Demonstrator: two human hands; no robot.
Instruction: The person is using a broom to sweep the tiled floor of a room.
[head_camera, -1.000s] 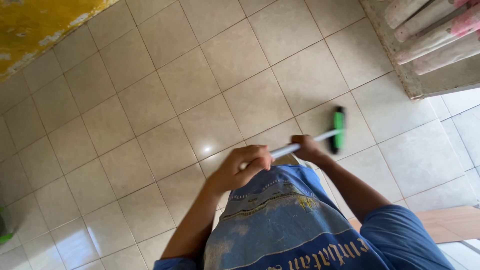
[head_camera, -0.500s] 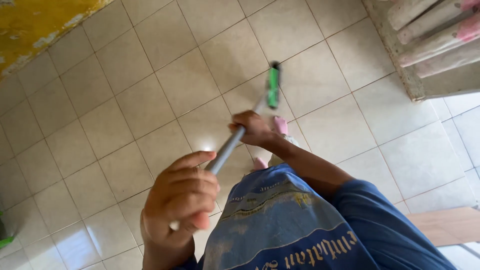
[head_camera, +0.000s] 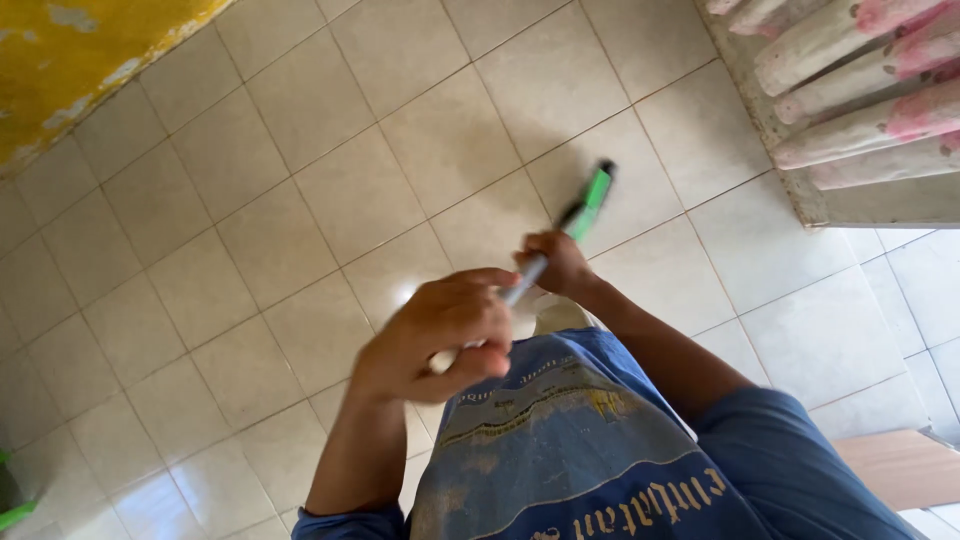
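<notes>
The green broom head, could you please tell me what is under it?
Under the green broom head lies the beige tiled floor, bare around it. The spot right beneath is covered by the head, and motion blur hides whether the bristles touch the tiles.

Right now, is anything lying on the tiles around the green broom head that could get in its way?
Nothing visible does. The tiles around the broom head look bare; the wooden frame stands apart, off to its right.

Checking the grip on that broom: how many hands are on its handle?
2. The left hand closes round the near, upper end of the broom handle; the right hand grips it farther down, nearer the green broom head.
</notes>
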